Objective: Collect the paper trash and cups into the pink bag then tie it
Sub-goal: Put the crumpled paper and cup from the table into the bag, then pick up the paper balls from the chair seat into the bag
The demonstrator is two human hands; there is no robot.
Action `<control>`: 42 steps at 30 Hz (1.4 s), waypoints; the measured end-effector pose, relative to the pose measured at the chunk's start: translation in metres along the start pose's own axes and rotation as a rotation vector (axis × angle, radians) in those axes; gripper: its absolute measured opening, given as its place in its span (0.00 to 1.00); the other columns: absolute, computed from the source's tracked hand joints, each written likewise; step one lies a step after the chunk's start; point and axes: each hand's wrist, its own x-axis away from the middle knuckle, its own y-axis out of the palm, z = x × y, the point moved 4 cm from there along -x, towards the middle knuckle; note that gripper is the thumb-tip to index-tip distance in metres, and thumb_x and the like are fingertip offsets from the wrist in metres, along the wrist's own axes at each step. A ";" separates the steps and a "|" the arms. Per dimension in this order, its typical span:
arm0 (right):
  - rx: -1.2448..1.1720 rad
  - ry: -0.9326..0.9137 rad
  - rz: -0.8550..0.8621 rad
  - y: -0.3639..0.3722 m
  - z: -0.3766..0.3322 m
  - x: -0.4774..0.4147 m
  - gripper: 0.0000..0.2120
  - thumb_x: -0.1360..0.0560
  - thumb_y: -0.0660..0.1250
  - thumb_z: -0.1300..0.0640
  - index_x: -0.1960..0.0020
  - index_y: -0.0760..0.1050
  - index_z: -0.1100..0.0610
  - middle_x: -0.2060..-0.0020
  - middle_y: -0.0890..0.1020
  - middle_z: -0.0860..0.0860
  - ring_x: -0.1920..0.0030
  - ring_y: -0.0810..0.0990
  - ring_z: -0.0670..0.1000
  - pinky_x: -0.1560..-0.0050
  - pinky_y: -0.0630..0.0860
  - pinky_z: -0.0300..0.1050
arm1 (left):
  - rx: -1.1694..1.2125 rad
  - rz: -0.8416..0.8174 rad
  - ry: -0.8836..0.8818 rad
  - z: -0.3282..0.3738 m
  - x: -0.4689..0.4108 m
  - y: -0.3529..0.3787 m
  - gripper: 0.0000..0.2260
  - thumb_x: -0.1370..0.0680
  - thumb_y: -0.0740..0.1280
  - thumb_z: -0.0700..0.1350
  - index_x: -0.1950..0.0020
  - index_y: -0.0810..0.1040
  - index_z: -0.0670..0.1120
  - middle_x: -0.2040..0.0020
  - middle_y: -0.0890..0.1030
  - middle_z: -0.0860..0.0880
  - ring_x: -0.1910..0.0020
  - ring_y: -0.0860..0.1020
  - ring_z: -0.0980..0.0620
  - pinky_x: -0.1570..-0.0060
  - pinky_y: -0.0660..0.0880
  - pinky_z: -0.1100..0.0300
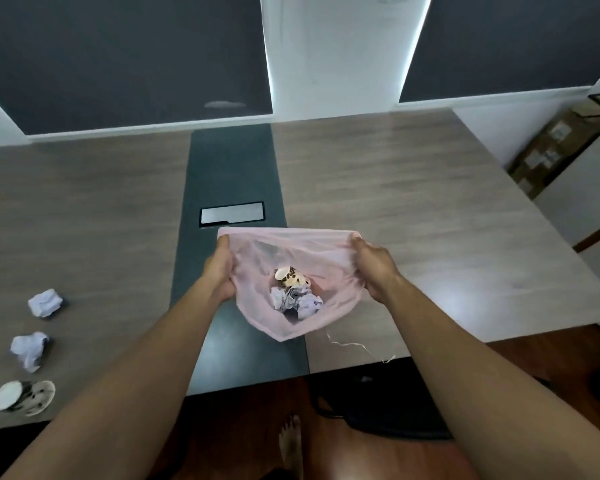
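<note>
Pink bag [329,268] stretched open between left hand [219,268] and right hand [374,268], both gripping its rim, cup [290,276] and crumpled paper [297,301] inside the bag

One wide-angle head view, faces forward and down, close over the table [413,209], wall [336,53] at 12 o'clock, floor [229,431] at 6 o'clock.

A grey-brown wooden table [413,202] has a dark strip [229,168] down its middle holding a silvery hatch plate [231,214], dark blinds [118,57] behind the table, and a cardboard box [551,147] beyond its far right corner.
</note>
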 end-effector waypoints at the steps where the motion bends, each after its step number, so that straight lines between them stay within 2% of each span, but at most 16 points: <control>1: 0.008 -0.016 0.016 0.003 -0.011 -0.008 0.23 0.15 0.64 0.38 0.41 0.88 0.55 0.55 0.89 0.52 0.62 0.83 0.53 0.63 0.75 0.42 | 0.013 -0.028 -0.012 0.009 -0.013 0.003 0.30 0.21 0.67 0.70 0.36 0.84 0.44 0.43 0.87 0.43 0.47 0.87 0.40 0.48 0.85 0.41; 5: -0.046 -0.097 0.030 0.017 -0.059 -0.031 0.22 0.15 0.64 0.36 0.44 0.90 0.51 0.55 0.91 0.51 0.59 0.88 0.53 0.62 0.79 0.41 | 0.022 -0.136 0.025 0.055 -0.030 0.028 0.33 0.18 0.61 0.70 0.30 0.83 0.44 0.36 0.87 0.41 0.38 0.86 0.40 0.36 0.82 0.39; 10: -0.093 -0.220 0.028 0.029 -0.098 -0.049 0.23 0.14 0.62 0.37 0.46 0.91 0.49 0.59 0.87 0.51 0.61 0.84 0.51 0.58 0.79 0.45 | 0.038 -0.094 0.107 0.094 -0.049 0.035 0.34 0.21 0.64 0.74 0.32 0.84 0.47 0.39 0.89 0.44 0.40 0.88 0.41 0.38 0.83 0.39; 12: -0.093 -0.201 0.007 0.034 -0.098 -0.057 0.23 0.14 0.63 0.37 0.44 0.90 0.51 0.54 0.91 0.55 0.53 0.90 0.58 0.52 0.87 0.52 | 0.017 -0.105 0.130 0.098 -0.057 0.032 0.34 0.23 0.66 0.74 0.32 0.84 0.48 0.39 0.89 0.44 0.40 0.88 0.40 0.37 0.83 0.37; 13: -0.098 -0.178 -0.004 0.037 -0.095 -0.061 0.24 0.15 0.64 0.36 0.44 0.90 0.53 0.50 0.91 0.59 0.47 0.90 0.62 0.46 0.87 0.57 | -0.002 -0.100 0.143 0.098 -0.061 0.029 0.33 0.23 0.68 0.73 0.33 0.85 0.47 0.39 0.89 0.44 0.41 0.88 0.40 0.36 0.82 0.36; 15: -0.106 -0.129 -0.003 0.040 -0.084 -0.063 0.25 0.16 0.64 0.37 0.46 0.88 0.58 0.49 0.90 0.61 0.44 0.89 0.65 0.46 0.85 0.60 | -0.090 -0.067 0.179 0.093 -0.067 0.019 0.28 0.21 0.68 0.68 0.35 0.87 0.47 0.41 0.89 0.44 0.41 0.88 0.42 0.35 0.82 0.39; 17: -0.058 -0.096 0.019 0.042 -0.068 -0.065 0.24 0.14 0.63 0.39 0.48 0.87 0.58 0.50 0.90 0.60 0.46 0.89 0.63 0.47 0.85 0.60 | -0.215 -0.060 0.208 0.080 -0.069 0.008 0.28 0.19 0.64 0.70 0.37 0.89 0.49 0.42 0.90 0.45 0.42 0.88 0.42 0.41 0.85 0.44; 18: -0.013 -0.073 0.026 0.042 -0.057 -0.066 0.24 0.14 0.62 0.40 0.49 0.86 0.57 0.51 0.90 0.59 0.48 0.89 0.61 0.48 0.86 0.59 | -0.277 -0.058 0.195 0.071 -0.069 0.004 0.30 0.20 0.63 0.73 0.38 0.89 0.50 0.43 0.90 0.46 0.44 0.89 0.42 0.49 0.86 0.49; 20: 0.063 -0.029 0.025 0.042 -0.034 -0.067 0.23 0.14 0.62 0.42 0.52 0.86 0.57 0.54 0.89 0.57 0.53 0.87 0.59 0.50 0.84 0.55 | -0.375 -0.024 0.139 0.053 -0.068 -0.006 0.29 0.19 0.62 0.72 0.40 0.88 0.49 0.47 0.90 0.47 0.53 0.88 0.46 0.66 0.80 0.60; 21: 0.097 -0.007 0.025 0.041 -0.021 -0.069 0.22 0.14 0.62 0.43 0.53 0.85 0.57 0.57 0.88 0.56 0.55 0.86 0.58 0.52 0.82 0.53 | -0.404 -0.005 0.111 0.044 -0.068 -0.010 0.26 0.17 0.63 0.69 0.41 0.87 0.49 0.48 0.90 0.47 0.55 0.87 0.48 0.68 0.78 0.61; 25: 0.188 0.044 0.013 0.038 0.013 -0.069 0.19 0.14 0.62 0.48 0.50 0.86 0.58 0.54 0.88 0.58 0.56 0.85 0.57 0.52 0.82 0.54 | -0.451 0.021 0.055 0.014 -0.070 -0.023 0.19 0.17 0.65 0.59 0.36 0.85 0.49 0.42 0.88 0.46 0.46 0.87 0.46 0.54 0.84 0.52; 29: 0.224 0.033 0.002 0.030 0.030 -0.063 0.20 0.15 0.63 0.47 0.48 0.86 0.61 0.50 0.89 0.61 0.56 0.84 0.57 0.54 0.77 0.50 | -0.390 -0.013 0.052 -0.004 -0.065 -0.031 0.17 0.15 0.68 0.56 0.33 0.83 0.47 0.39 0.88 0.45 0.45 0.86 0.45 0.52 0.82 0.52; 33: 0.260 -0.006 -0.016 0.016 0.027 -0.041 0.18 0.15 0.67 0.47 0.45 0.85 0.61 0.48 0.88 0.58 0.53 0.84 0.53 0.54 0.76 0.46 | -0.516 -0.039 0.076 -0.008 -0.043 -0.030 0.11 0.15 0.69 0.58 0.41 0.82 0.52 0.38 0.87 0.46 0.46 0.85 0.47 0.42 0.83 0.44; 35: 0.248 -0.028 -0.041 0.005 0.027 -0.026 0.14 0.15 0.69 0.49 0.40 0.85 0.58 0.45 0.88 0.52 0.51 0.84 0.46 0.55 0.76 0.39 | -0.675 -0.079 0.041 -0.015 -0.027 -0.032 0.18 0.19 0.70 0.66 0.41 0.79 0.54 0.40 0.85 0.51 0.42 0.83 0.46 0.39 0.81 0.43; 38: 0.239 -0.054 -0.072 -0.017 0.035 0.002 0.14 0.16 0.71 0.48 0.35 0.83 0.56 0.43 0.86 0.47 0.50 0.80 0.36 0.55 0.73 0.33 | -0.876 -0.128 -0.111 -0.038 -0.002 -0.041 0.31 0.25 0.70 0.75 0.32 0.71 0.56 0.35 0.78 0.49 0.40 0.82 0.46 0.47 0.80 0.50; 42: 0.295 -0.053 -0.106 -0.057 0.063 0.042 0.17 0.17 0.72 0.46 0.33 0.82 0.54 0.40 0.85 0.46 0.45 0.81 0.40 0.47 0.74 0.37 | -1.030 -0.212 -0.149 -0.083 0.035 -0.035 0.29 0.22 0.69 0.72 0.32 0.76 0.53 0.38 0.83 0.49 0.41 0.84 0.46 0.48 0.80 0.53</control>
